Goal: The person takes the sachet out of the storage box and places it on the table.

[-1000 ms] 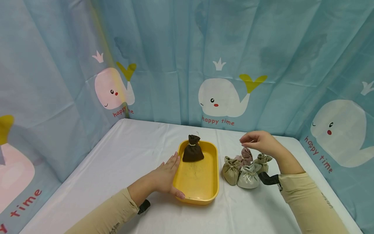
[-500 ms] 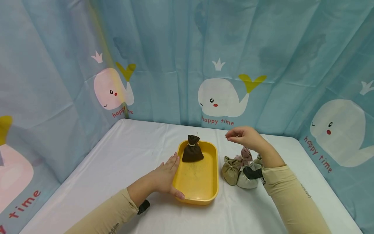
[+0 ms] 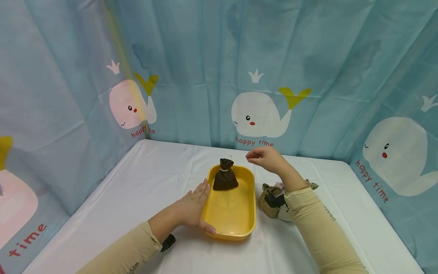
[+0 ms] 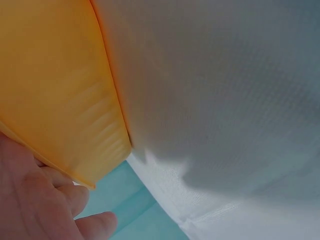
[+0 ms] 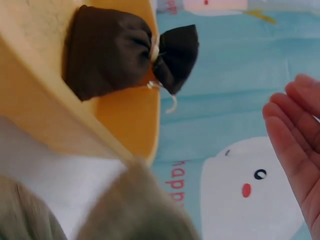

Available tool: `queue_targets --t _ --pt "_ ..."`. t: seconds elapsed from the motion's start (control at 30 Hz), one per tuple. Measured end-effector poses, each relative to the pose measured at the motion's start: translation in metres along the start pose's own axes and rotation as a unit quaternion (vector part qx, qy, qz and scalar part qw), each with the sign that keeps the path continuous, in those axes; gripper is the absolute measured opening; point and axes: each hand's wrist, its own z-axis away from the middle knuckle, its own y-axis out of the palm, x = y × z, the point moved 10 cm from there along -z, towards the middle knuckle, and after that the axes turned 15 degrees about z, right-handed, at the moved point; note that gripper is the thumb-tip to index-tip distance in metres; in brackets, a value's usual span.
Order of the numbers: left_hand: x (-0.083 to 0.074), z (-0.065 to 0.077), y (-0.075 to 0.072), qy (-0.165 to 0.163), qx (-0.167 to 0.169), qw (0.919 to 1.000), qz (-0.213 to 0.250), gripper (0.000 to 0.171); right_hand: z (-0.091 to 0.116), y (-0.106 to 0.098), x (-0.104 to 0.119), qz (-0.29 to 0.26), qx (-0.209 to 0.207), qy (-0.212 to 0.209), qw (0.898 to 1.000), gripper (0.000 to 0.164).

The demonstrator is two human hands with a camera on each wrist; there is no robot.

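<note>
My left hand (image 3: 191, 207) rests along the left rim of a yellow tray (image 3: 236, 219), thumb by the near corner and fingers spread. In the left wrist view its fingers (image 4: 55, 192) lie at the tray's edge. A dark brown cloth pouch (image 3: 226, 180), tied at the neck with a pale cord, stands upright at the tray's far end. My right hand (image 3: 266, 158) hovers beyond the tray's far right corner, fingers loosely bent and holding nothing. The right wrist view shows that hand apart from the brown pouch (image 5: 110, 55).
Right of the tray stand several tied pouches, partly hidden under my right forearm: a khaki one (image 3: 268, 211), a pale grey one (image 3: 284, 215) and an olive one (image 3: 313, 185) among them. A blue whale-print curtain (image 3: 191, 110) hangs behind the white-covered table (image 3: 137, 182).
My right hand has moved left from above the pouches to near the tray's far right corner, its forearm now covering more of them. My left hand, the tray and the brown pouch stay put.
</note>
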Motion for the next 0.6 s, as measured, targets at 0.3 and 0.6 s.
queue_targets --t 0.3,0.6 --pt "0.000 0.001 0.000 0.001 0.001 1.0000 -0.003 0.142 -0.017 0.022 -0.009 -0.017 0.006 0.079 0.997 0.016" --pt "0.000 0.000 0.000 0.006 0.002 1.0000 -0.005 0.141 -0.031 0.041 -0.009 -0.028 0.010 0.117 0.993 0.016"
